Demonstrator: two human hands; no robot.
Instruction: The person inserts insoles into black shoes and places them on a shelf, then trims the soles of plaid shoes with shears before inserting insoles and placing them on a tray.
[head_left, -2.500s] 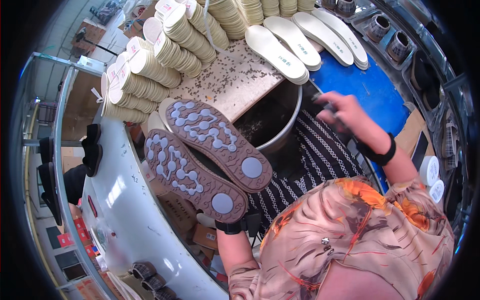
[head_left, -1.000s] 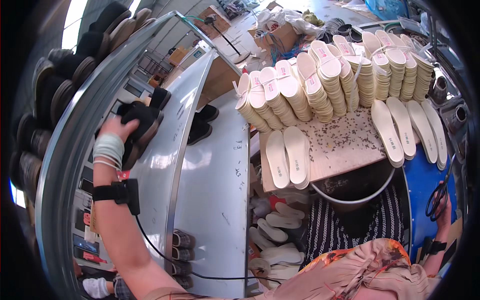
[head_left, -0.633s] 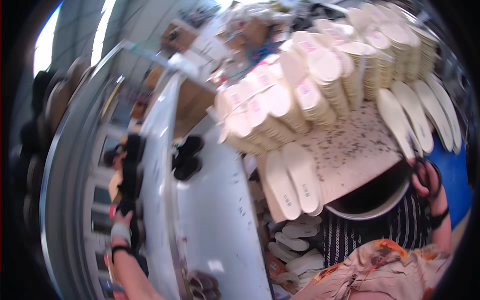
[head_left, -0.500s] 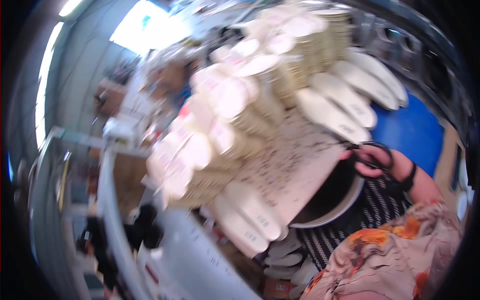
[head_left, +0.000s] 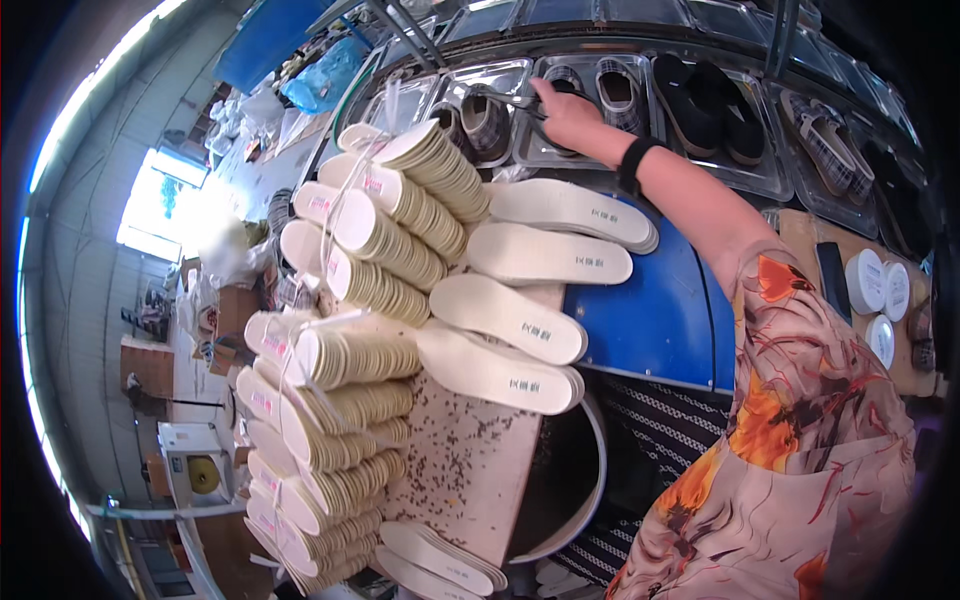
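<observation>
My right hand (head_left: 578, 122), a black band round its wrist, reaches to the far side over a row of clear trays. In it are dark scissors (head_left: 515, 100), their loops partly hidden by the fingers. Under and beside the hand are plaid slip-on shoes (head_left: 620, 98) in a tray, and another plaid pair (head_left: 486, 125) lies just left. Nearer me, loose cream insoles (head_left: 510, 318) lie in overlapping pairs across a speckled board (head_left: 470, 460). Bundled insole stacks (head_left: 365, 365), tied with pale string, stand along the board's left. My left hand is out of view.
Black shoes (head_left: 710, 110) and more plaid shoes (head_left: 828, 145) fill trays to the right. A blue panel (head_left: 650, 310) lies below my forearm. A round tub's pale rim (head_left: 602, 450) is beside the board, next to striped dark cloth (head_left: 660, 420). White round containers (head_left: 866, 282) stand right.
My right hand, with the scissors, has moved from beside the board's edge out over the shoe trays. The view has swung, bringing the tray row into sight.
</observation>
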